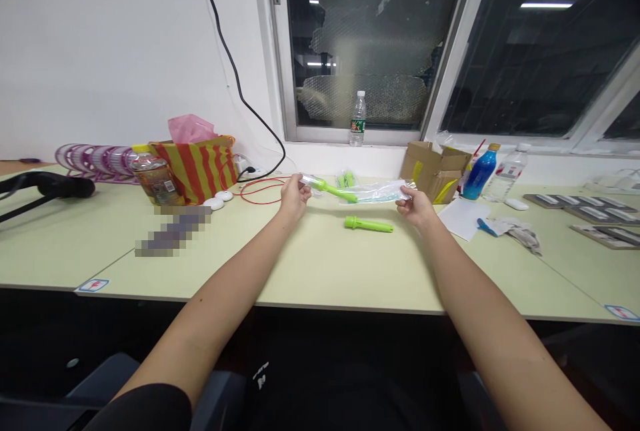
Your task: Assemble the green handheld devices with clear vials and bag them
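Note:
My left hand (295, 197) is closed on the clear end of a green plastic stick (333, 190), which points right and slightly down over the table. Pinched in my right hand (414, 205) is a clear plastic bag (377, 191) that stretches left to the stick's tip. Whether the tip lies inside the bag or in front of it, I cannot tell. A second green plastic piece (369, 225), a tube with a wider left end, lies on the table below the bag. Behind the stick are small green pieces (345, 179) that seem to be in clear wrapping.
On the left stand a striped tissue box (200, 167) and a yellow-capped bottle (155, 177); a red cable (260, 191) lies beside them. An open cardboard box (433, 171), a blue bottle (480, 172), white paper (463, 219) and a glove (517, 231) are on the right.

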Tool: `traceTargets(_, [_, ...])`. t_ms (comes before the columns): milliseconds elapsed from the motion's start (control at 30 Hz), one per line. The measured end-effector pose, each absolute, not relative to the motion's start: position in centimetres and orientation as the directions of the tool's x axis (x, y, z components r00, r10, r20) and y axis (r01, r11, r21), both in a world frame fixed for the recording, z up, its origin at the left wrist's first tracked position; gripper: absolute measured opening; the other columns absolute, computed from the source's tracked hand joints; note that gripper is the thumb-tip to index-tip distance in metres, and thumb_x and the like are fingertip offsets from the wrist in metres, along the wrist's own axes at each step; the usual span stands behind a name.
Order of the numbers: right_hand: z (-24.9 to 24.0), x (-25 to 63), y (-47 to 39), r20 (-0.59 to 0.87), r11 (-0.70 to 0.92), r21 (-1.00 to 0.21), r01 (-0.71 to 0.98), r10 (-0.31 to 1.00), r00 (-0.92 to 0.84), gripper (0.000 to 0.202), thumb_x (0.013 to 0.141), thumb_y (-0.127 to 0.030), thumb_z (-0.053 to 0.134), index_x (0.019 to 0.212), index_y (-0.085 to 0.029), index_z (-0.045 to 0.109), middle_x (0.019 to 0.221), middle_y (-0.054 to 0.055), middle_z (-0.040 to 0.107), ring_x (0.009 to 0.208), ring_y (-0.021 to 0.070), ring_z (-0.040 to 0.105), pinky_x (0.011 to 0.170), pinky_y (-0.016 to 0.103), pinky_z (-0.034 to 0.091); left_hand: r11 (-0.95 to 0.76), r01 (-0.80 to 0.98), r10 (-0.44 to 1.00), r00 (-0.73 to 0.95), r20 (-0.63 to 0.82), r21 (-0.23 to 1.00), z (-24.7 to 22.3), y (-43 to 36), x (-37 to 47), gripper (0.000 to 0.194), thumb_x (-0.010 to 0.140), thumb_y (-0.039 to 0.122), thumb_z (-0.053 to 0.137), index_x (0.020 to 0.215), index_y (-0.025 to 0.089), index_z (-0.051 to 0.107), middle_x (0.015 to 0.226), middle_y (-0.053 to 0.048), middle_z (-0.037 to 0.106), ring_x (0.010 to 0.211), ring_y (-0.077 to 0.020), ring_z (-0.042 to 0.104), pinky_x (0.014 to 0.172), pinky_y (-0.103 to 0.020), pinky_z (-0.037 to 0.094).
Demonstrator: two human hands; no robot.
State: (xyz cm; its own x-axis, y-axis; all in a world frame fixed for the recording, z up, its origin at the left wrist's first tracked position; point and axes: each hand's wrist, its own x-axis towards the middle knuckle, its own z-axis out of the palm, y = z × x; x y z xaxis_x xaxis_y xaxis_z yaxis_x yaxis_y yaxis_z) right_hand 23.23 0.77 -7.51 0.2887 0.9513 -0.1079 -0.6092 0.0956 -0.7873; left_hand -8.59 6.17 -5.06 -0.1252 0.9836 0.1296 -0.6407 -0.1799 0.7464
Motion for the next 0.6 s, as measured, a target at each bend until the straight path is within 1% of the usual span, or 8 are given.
traceTargets(67, [-7.6, 23.8, 0.9, -0.116, 0.129, -0.782, -0.61, 0.931, 0.345, 0.021, 0.077, -0.009, 0.065, 0.082, -0.021, 0.048, 0.064, -0.005, 0.05, 0.04, 0.0058, 0.044, 0.027, 0.014, 0.029, -0.197, -0.68, 0.977, -0.192, 0.088, 0.706, -4.7, 6.3, -9.1, 0.016, 0.076, 0.021, 0.065, 0.079, 0.018, 0.049, 0.062, 0.003, 0.055, 0.047, -0.0053, 0.047, 0.043, -0.018, 0.03])
traceTargets(167, [-7.7, 24.9, 1.3, -0.137, 0.224, -0.756, -0.615, 0.865, 0.484, 0.016, 0.083, -0.01, 0.058, 0.083, -0.021, 0.047, 0.069, -0.004, 0.051, 0.047, 0.0062, 0.052, 0.036, 0.013, 0.046, -0.222, -0.714, 0.963, -0.267, 0.035, 0.664, -4.5, 6.5, -9.9, 0.011, 0.079, 0.017, 0.061, 0.08, 0.018, 0.05, 0.061, 0.004, 0.055, 0.049, -0.0054, 0.051, 0.046, -0.017, 0.036])
traceTargets(233, [-7.8, 25.5, 1.6, -0.155, 0.289, -0.734, -0.614, 0.809, 0.566, 0.015, 0.086, -0.011, 0.054, 0.085, -0.022, 0.045, 0.074, -0.004, 0.051, 0.056, 0.0068, 0.058, 0.045, 0.014, 0.054, -0.197, -0.726, 0.968, -0.252, 0.011, 0.658, -4.6, 6.6, -10.3, 0.01, 0.079, 0.014, 0.059, 0.079, 0.017, 0.05, 0.061, 0.003, 0.056, 0.05, -0.0053, 0.052, 0.047, -0.016, 0.038])
traceTargets(367, [-8.4, 25.7, 2.1, -0.182, 0.352, -0.697, -0.625, 0.756, 0.629, 0.013, 0.087, -0.015, 0.052, 0.088, -0.024, 0.043, 0.083, -0.002, 0.052, 0.067, 0.0089, 0.061, 0.053, 0.021, 0.062, -0.118, -0.728, 0.987, -0.163, -0.004, 0.676, -5.3, 6.6, -10.1, 0.011, 0.079, 0.01, 0.059, 0.078, 0.017, 0.05, 0.061, 0.002, 0.056, 0.051, -0.0051, 0.052, 0.046, -0.015, 0.038])
traceTargets(467, [-8.9, 24.9, 2.3, -0.188, 0.322, -0.699, -0.638, 0.779, 0.599, 0.012, 0.086, -0.018, 0.053, 0.09, -0.024, 0.044, 0.088, 0.001, 0.056, 0.072, 0.011, 0.065, 0.057, 0.026, 0.064, -0.089, -0.72, 0.991, -0.133, -0.01, 0.689, -5.7, 6.5, -9.6, 0.008, 0.08, 0.011, 0.058, 0.081, 0.016, 0.052, 0.062, 0.001, 0.057, 0.051, -0.0055, 0.052, 0.047, -0.015, 0.04])
traceTargets(600, [-9.2, 23.7, 2.4, -0.221, 0.185, -0.77, -0.611, 0.82, 0.527, 0.011, 0.084, -0.017, 0.052, 0.092, -0.021, 0.047, 0.086, 0.005, 0.063, 0.072, 0.0158, 0.069, 0.059, 0.03, 0.063, -0.07, -0.705, 0.995, -0.103, -0.005, 0.705, -6.1, 6.5, -9.1, 0.007, 0.079, 0.012, 0.059, 0.081, 0.015, 0.053, 0.064, -0.001, 0.059, 0.051, -0.0063, 0.053, 0.048, -0.016, 0.041])
